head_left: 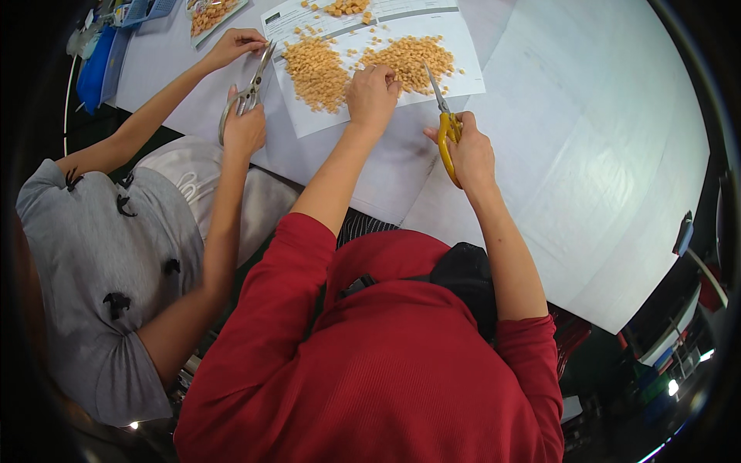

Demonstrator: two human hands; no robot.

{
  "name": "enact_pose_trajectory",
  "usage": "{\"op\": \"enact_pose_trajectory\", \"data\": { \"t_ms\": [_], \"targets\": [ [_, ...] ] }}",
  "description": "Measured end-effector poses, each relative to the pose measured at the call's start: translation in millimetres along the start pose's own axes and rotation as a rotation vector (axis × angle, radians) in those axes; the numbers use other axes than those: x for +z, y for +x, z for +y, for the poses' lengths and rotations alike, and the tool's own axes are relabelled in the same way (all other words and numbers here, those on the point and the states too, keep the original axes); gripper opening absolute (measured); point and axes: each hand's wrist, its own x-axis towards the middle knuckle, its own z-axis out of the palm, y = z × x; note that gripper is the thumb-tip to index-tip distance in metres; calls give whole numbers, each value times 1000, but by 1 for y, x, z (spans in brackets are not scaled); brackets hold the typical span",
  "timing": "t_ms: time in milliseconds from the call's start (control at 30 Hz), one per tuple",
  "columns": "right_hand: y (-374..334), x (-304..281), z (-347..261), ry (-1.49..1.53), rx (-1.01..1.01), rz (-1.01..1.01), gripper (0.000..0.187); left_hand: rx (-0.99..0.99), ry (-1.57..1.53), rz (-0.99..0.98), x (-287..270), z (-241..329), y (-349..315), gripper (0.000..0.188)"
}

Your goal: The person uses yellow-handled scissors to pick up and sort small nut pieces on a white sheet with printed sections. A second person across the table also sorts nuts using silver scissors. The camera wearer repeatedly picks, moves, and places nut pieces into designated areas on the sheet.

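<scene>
My right hand grips yellow-handled scissors, the blades pointing up and away, their tips by the right-hand heap. My left hand is at the near edge of that heap of small orange pieces. Its fingers are curled together, and whatever they may hold is hidden. Left of this hand lies a second heap of orange pieces. Both heaps rest on white printed paper, with a few loose bits between them.
At the left, a co-worker in grey holds metal scissors next to the paper. A smaller pile sits at the far edge. Beyond the co-worker's hand are a clear bag of orange pieces and a blue bin. The white table stretches right.
</scene>
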Motion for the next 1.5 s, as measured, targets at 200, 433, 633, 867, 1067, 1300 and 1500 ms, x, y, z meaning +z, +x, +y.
{"op": "enact_pose_trajectory", "data": {
  "t_ms": [200,433,633,867,1067,1300,1500],
  "targets": [
    [-3,1,-1,44,-18,-14,67,-185,-224,-104,-4,-4,4,16],
    [-11,4,-9,22,-101,-58,66,-864,-1212,-199,-25,0,10,15],
    [-16,2,-18,-44,-143,-64,67,-1026,-1415,-245,-32,1,6,19],
    [-15,8,-14,-98,-190,23,57,-1058,-1453,-275,-34,5,2,14],
    [-11,11,-9,-105,-175,36,44,-1061,-1396,-299,-33,9,2,16],
    [-4,10,-4,-91,-78,21,40,-409,-479,-6,-7,-22,-8,15],
    [0,8,3,-57,-21,-9,45,-223,-189,-15,-6,-6,-9,10]
  ]
}}
